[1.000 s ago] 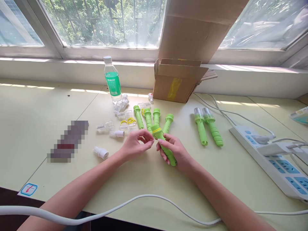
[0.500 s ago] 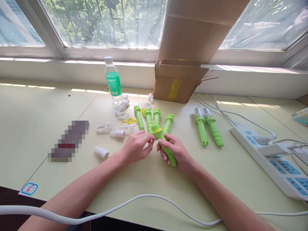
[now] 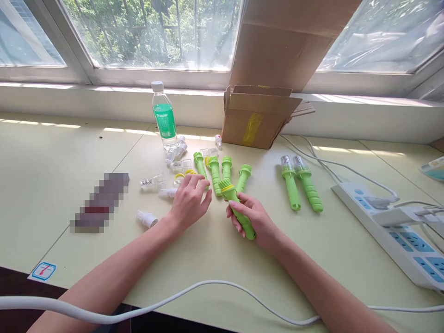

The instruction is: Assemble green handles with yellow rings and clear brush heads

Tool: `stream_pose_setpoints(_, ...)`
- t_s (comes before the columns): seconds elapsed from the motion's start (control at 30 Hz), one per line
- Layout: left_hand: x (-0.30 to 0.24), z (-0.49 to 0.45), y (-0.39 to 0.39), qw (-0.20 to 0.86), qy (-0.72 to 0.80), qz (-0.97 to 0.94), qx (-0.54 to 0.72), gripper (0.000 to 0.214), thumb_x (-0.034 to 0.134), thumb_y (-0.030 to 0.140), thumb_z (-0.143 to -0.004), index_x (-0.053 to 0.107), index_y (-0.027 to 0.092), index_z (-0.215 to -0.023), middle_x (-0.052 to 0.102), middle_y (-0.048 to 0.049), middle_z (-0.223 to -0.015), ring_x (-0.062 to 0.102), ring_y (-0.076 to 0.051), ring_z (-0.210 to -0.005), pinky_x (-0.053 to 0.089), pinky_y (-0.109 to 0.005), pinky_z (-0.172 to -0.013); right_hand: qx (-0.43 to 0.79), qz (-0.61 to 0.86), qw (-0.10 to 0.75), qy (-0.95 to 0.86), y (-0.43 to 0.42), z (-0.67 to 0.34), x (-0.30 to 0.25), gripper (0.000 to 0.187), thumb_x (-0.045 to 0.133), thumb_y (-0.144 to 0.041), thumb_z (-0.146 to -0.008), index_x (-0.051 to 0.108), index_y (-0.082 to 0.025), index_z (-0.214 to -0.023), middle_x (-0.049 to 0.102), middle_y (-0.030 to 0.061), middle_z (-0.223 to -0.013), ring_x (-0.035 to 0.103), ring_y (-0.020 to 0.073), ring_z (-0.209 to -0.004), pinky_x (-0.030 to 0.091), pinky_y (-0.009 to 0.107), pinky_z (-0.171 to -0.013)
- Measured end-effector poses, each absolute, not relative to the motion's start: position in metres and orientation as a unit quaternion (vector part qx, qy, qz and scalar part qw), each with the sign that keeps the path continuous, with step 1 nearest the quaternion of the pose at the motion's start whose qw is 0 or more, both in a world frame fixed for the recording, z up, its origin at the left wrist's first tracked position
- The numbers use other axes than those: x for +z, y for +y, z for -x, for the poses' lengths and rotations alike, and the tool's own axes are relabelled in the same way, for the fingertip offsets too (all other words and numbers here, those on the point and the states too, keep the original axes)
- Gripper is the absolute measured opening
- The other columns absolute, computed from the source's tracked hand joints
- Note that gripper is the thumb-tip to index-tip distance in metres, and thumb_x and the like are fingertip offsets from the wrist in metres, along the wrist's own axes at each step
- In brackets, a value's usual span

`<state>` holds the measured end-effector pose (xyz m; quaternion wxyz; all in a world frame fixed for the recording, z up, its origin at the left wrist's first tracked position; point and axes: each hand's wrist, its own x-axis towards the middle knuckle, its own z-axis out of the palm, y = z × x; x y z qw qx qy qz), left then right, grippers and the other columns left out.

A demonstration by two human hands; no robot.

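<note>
Pale table (image 3: 215, 254): right hand (image 3: 257, 218) grips green handle (image 3: 245, 225); left hand (image 3: 189, 201) half-open, apparently empty.

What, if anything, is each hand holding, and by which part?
The right hand grips a green threaded handle by its shaft, below the yellow ring. Whether the left hand holds anything cannot be told.

Smooth plastic handle (image 3: 244, 224), glossy clear plastic bottle (image 3: 164, 119), matt cardboard box (image 3: 258, 121)
</note>
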<state>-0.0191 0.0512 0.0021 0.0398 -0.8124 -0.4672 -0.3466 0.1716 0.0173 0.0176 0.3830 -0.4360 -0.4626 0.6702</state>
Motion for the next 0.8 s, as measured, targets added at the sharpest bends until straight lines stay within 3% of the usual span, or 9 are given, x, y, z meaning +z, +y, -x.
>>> stream_pose_setpoints(0.17,0.002,0.018,0.051,0.077,-0.502,0.808,-0.297,0.015,0.051,0.023,-0.087,0.059,0.017,-0.097,0.058,-0.0134,-0.111,0.050,-0.029,-0.106,0.044,-0.043,-0.088,0.671,0.433,0.385,-0.463,0.017,-0.172,0.017,0.026,0.062,-0.042,-0.080,0.053,-0.019,-0.089,0.060,-0.0007,-0.072,0.045,0.0068,-0.039,0.036,0.018,-0.030)
stream_pose_setpoints(0.43,0.018,0.018,0.040,0.182,-0.592,0.768,-0.161,0.025,0.047,0.027,-0.088,0.057,0.013,-0.106,0.053,-0.0204,-0.114,0.050,-0.034,-0.098,0.044,-0.044,-0.068,0.673,0.429,0.388,-0.461,0.018,-0.172,0.014,0.025,0.062,-0.041,-0.081,0.052,-0.020,-0.089,0.060,-0.0015,-0.071,0.044,0.0065,-0.038,0.035,0.018,-0.029)
stream_pose_setpoints(0.6,0.017,0.019,0.036,0.205,-0.617,0.747,-0.138,0.019,0.050,0.024,-0.085,0.057,0.015,-0.102,0.055,-0.0184,-0.106,0.051,-0.031,-0.091,0.041,-0.036,-0.056,0.676,0.421,0.390,-0.463,0.017,-0.172,0.013,0.022,0.061,-0.039,-0.083,0.052,-0.020,-0.088,0.060,-0.0015,-0.072,0.046,0.0064,-0.039,0.035,0.017,-0.030)
stream_pose_setpoints(0.8,0.021,0.017,0.034,0.210,-0.637,0.739,-0.058,0.018,0.044,0.024,-0.089,0.055,0.014,-0.099,0.054,-0.0135,-0.090,0.050,-0.028,-0.085,0.041,-0.034,-0.054,0.676,0.415,0.390,-0.467,0.018,-0.173,0.012,0.021,0.060,-0.037,-0.085,0.052,-0.019,-0.089,0.060,-0.0011,-0.073,0.045,0.0059,-0.039,0.035,0.017,-0.030)
